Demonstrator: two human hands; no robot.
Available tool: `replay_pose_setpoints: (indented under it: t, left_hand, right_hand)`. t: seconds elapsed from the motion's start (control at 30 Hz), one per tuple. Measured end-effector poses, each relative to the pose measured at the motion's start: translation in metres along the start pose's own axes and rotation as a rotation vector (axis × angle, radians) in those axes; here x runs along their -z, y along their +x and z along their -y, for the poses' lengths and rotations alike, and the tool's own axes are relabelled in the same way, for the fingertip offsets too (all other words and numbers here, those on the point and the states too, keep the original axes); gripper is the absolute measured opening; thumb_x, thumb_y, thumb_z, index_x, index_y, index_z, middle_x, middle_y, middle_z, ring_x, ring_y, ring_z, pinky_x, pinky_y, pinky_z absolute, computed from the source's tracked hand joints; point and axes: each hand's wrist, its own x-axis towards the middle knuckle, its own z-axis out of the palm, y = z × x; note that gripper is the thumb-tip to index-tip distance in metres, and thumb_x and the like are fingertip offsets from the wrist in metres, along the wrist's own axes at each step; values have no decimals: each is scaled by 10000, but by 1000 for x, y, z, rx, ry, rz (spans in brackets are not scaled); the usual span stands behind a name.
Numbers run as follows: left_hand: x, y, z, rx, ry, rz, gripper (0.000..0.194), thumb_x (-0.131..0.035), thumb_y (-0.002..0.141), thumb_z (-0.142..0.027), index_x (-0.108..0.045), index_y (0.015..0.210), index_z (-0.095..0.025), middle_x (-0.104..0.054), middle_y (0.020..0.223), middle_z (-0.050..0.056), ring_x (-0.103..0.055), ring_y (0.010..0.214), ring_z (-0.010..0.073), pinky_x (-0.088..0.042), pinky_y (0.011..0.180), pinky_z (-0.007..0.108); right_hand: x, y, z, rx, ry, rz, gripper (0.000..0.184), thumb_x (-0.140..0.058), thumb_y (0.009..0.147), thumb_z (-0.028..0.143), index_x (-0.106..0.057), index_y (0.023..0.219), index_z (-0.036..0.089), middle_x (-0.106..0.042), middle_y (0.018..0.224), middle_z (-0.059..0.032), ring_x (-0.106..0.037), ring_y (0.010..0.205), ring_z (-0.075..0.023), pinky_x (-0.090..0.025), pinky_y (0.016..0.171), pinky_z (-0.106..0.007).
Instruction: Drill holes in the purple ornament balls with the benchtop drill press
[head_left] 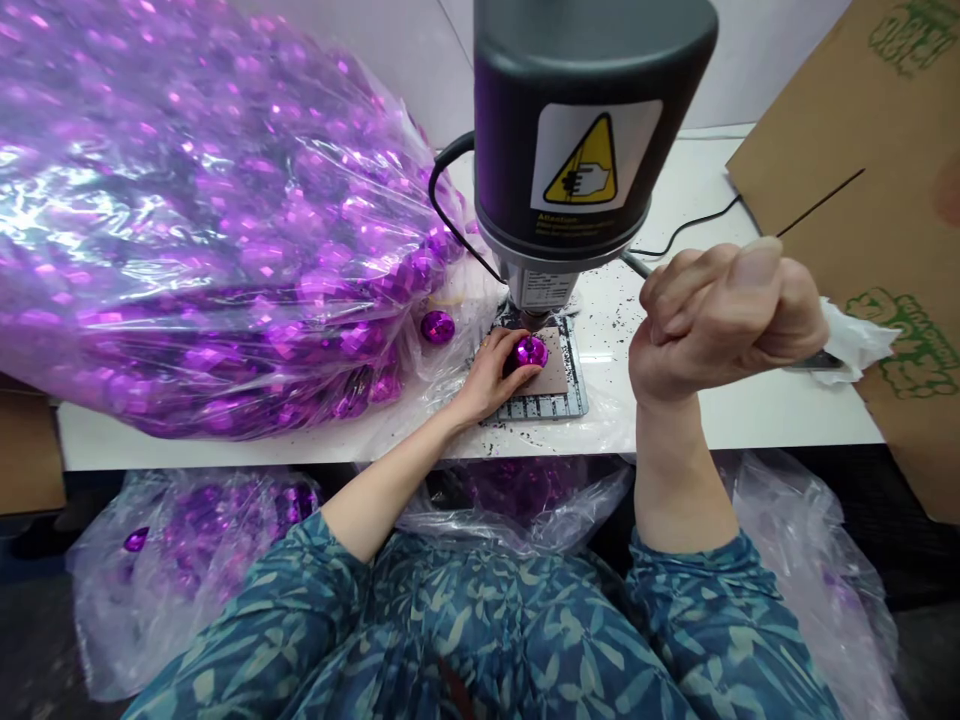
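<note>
Under the chuck of a black drill press [577,150], my left hand [491,378] grips a purple faceted ornament [532,351] between thumb and fingers. The ornament rests on a flat board [553,370] on top of the grey slotted base plate [581,400]. The drill's tip reaches the top of the ornament; whether it has gone in I cannot tell. To the right of the motor head, my right hand [720,310] is closed in a fist around the feed lever [636,264], most of which the fingers hide.
A large clear bag of purple ornaments [225,220] covers the table's left side, with one loose ornament [437,327] beside it. Dark shavings dot the white table [750,420]. A cardboard box [870,200] stands at right. More plastic bags [180,570] hang below the table edge.
</note>
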Motion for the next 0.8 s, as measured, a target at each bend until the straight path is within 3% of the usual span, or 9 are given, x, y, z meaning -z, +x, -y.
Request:
replay_pose_setpoints:
  t: [0.2,0.4,0.5,0.63,0.7,0.8]
  left_hand:
    - [-1,0,1,-8,-17,-15,512,-745,928,-567,-678,1303,-225,-626,1298,135,-598,1245,324,-463,1133,476]
    - [-1,0,-1,-16,-8,-11,457,-742,946,-510,-668,1302,-233,-633,1307,127,-594,1255,316,-456,1135,464]
    - [-1,-1,-1,-11,-2,-19,440,-755,944,-477,-669,1296,-228,-631,1312,124,-597,1256,310,-455,1134,451]
    - [-3,2,2,-26,16,-26,429,-783,931,-418,-667,1290,-214,-644,1293,127,-614,1235,311,-470,1112,455]
    - [-4,3,1,-28,28,-35,418,-785,931,-396,-663,1284,-209,-656,1262,122,-632,1202,301,-490,1083,452]
    - [1,-4,-10,-13,50,-89,394,-788,922,-350,-655,1261,-202,-665,1218,106,-654,1136,269,-532,1014,424]
  right_hand:
    - [14,-12,-11,56,-197,-64,683,-662,859,571,-140,638,189,-69,425,93,-169,337,-16,-225,384,-218]
    - [30,-21,-26,167,-172,0,650,-561,917,510,-75,654,168,-43,382,81,-105,309,-19,-193,343,-219]
    - [32,-28,-25,182,-161,51,667,-584,912,479,-75,611,170,-98,349,76,-134,290,-35,-172,333,-244]
    - [14,-13,-5,73,-70,39,682,-634,924,422,-110,569,170,-101,383,76,-127,314,-23,-142,349,-250]
    - [-2,8,5,-59,-95,69,655,-669,919,423,-195,539,178,-234,431,68,-280,364,-28,-192,403,-261]
    - [-22,41,8,-142,-123,188,617,-714,811,578,-328,522,193,-309,452,67,-318,395,-33,-213,456,-273]
